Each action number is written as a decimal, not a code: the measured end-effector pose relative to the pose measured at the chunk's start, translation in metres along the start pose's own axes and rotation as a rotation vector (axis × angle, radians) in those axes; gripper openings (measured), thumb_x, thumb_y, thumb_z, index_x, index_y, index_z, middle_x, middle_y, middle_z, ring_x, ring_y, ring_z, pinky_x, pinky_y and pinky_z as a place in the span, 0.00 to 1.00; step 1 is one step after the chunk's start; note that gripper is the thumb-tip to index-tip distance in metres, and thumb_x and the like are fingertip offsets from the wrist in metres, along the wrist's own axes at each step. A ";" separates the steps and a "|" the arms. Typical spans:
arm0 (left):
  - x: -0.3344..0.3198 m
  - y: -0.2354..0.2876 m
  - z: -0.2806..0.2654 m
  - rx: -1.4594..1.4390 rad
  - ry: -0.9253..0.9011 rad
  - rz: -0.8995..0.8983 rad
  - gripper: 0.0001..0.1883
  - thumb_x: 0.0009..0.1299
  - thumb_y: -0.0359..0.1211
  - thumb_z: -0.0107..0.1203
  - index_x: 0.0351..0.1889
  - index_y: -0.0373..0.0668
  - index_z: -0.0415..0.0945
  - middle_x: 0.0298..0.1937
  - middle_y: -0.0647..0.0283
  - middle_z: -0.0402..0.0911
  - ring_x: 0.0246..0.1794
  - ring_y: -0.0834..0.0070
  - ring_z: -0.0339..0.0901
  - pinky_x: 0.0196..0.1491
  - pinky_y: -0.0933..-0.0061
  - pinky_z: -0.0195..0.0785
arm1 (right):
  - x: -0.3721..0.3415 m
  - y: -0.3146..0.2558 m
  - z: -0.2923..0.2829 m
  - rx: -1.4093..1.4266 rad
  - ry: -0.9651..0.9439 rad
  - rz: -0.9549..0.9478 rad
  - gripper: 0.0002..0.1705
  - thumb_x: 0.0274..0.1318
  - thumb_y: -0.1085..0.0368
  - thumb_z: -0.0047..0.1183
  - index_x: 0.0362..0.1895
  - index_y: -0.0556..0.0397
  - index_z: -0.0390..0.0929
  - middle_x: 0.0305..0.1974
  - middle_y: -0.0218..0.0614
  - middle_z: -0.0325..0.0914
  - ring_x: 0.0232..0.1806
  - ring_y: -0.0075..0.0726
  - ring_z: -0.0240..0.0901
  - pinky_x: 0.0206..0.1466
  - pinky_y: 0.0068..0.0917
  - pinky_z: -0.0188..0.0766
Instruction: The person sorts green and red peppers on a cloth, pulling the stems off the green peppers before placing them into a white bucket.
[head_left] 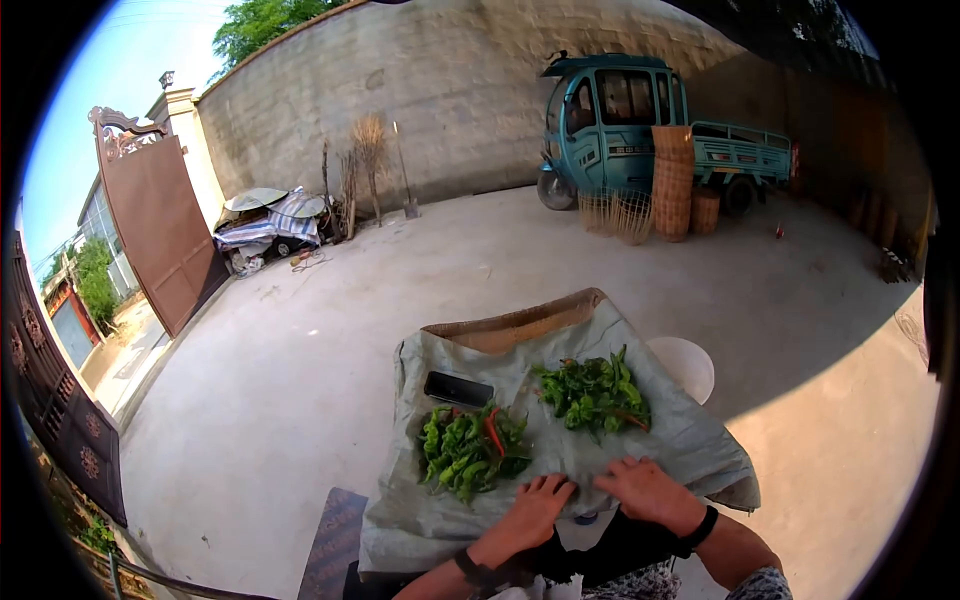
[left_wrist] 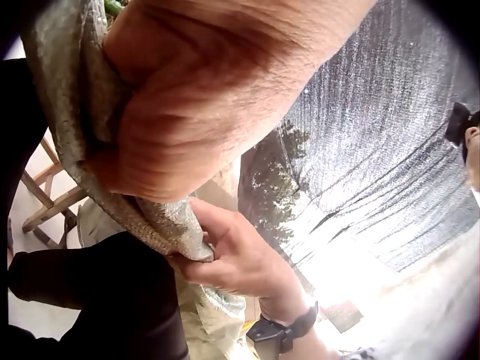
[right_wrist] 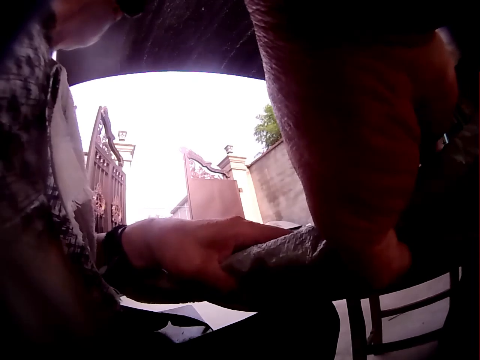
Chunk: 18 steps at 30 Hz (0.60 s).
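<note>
A grey-green woven sheet (head_left: 560, 450) is draped over a support in front of me in the head view. My left hand (head_left: 538, 505) grips its near edge, fingers curled over the fold. Close beside it, my right hand (head_left: 648, 490) holds the same edge. In the left wrist view the right hand (left_wrist: 244, 259) pinches the bunched sheet (left_wrist: 161, 221) between thumb and fingers. Beyond the hands lie two piles of green peppers, a left pile (head_left: 465, 455) with a red pepper (head_left: 494, 432) on it and a right pile (head_left: 592, 392).
A black phone (head_left: 458, 388) lies behind the left pile. Brown cardboard (head_left: 520, 330) shows at the sheet's far edge. A white round basin (head_left: 685, 368) stands right of it. Farther off are a teal three-wheeler (head_left: 625, 125), tall wicker baskets (head_left: 673, 185) and a brown gate (head_left: 155, 220).
</note>
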<state>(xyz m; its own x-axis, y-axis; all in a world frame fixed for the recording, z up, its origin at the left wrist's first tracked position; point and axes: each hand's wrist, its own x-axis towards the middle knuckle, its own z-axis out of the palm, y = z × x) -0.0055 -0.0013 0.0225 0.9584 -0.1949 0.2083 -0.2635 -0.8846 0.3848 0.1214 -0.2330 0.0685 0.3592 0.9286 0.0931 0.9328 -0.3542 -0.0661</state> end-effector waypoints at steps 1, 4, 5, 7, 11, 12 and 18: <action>0.000 0.000 0.001 0.000 -0.001 0.005 0.37 0.57 0.17 0.53 0.70 0.39 0.71 0.71 0.51 0.71 0.70 0.46 0.69 0.67 0.46 0.64 | 0.001 -0.004 -0.009 0.010 0.013 -0.013 0.26 0.49 0.68 0.64 0.56 0.40 0.81 0.47 0.38 0.77 0.53 0.52 0.78 0.51 0.51 0.76; -0.005 -0.005 0.003 -0.009 0.003 0.007 0.37 0.57 0.17 0.53 0.70 0.39 0.71 0.70 0.51 0.71 0.70 0.46 0.69 0.67 0.47 0.64 | 0.004 -0.010 -0.011 0.020 -0.003 -0.032 0.24 0.52 0.68 0.64 0.55 0.41 0.81 0.46 0.38 0.77 0.52 0.52 0.78 0.49 0.51 0.77; -0.006 -0.006 0.003 -0.015 0.008 0.007 0.37 0.57 0.17 0.53 0.70 0.39 0.71 0.70 0.51 0.71 0.69 0.46 0.70 0.67 0.47 0.65 | 0.005 -0.009 -0.010 0.015 -0.018 -0.035 0.23 0.52 0.68 0.64 0.55 0.41 0.81 0.46 0.38 0.77 0.52 0.52 0.78 0.49 0.51 0.77; -0.005 -0.006 0.002 -0.007 -0.016 0.009 0.37 0.58 0.17 0.53 0.70 0.39 0.70 0.71 0.51 0.71 0.69 0.46 0.70 0.66 0.46 0.65 | 0.007 -0.004 -0.004 -0.015 -0.063 -0.044 0.24 0.52 0.68 0.64 0.56 0.41 0.80 0.46 0.39 0.76 0.52 0.53 0.78 0.48 0.51 0.78; -0.005 0.002 -0.005 0.015 -0.062 -0.003 0.36 0.58 0.18 0.54 0.70 0.39 0.71 0.71 0.50 0.70 0.69 0.45 0.69 0.66 0.45 0.64 | 0.003 0.000 0.010 -0.037 -0.068 -0.050 0.26 0.54 0.68 0.63 0.58 0.40 0.78 0.48 0.40 0.75 0.52 0.53 0.77 0.48 0.52 0.78; -0.004 0.005 -0.005 0.025 -0.063 -0.009 0.37 0.58 0.18 0.54 0.71 0.39 0.71 0.71 0.49 0.70 0.69 0.44 0.69 0.66 0.45 0.64 | 0.002 0.000 0.010 -0.052 -0.077 -0.045 0.26 0.54 0.68 0.62 0.59 0.40 0.78 0.49 0.40 0.75 0.52 0.53 0.77 0.48 0.52 0.77; -0.001 -0.004 0.010 0.079 -0.061 -0.003 0.40 0.56 0.21 0.60 0.72 0.39 0.68 0.73 0.49 0.67 0.73 0.45 0.66 0.65 0.46 0.64 | 0.005 0.005 0.028 -0.088 -0.078 -0.038 0.25 0.56 0.66 0.62 0.59 0.40 0.77 0.50 0.40 0.74 0.53 0.51 0.75 0.49 0.51 0.74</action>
<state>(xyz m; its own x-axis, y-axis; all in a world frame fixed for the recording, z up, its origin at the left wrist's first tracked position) -0.0044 -0.0021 0.0117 0.9648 -0.2154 0.1508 -0.2533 -0.9154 0.3128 0.1270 -0.2271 0.0410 0.3235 0.9461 0.0159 0.9458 -0.3238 0.0236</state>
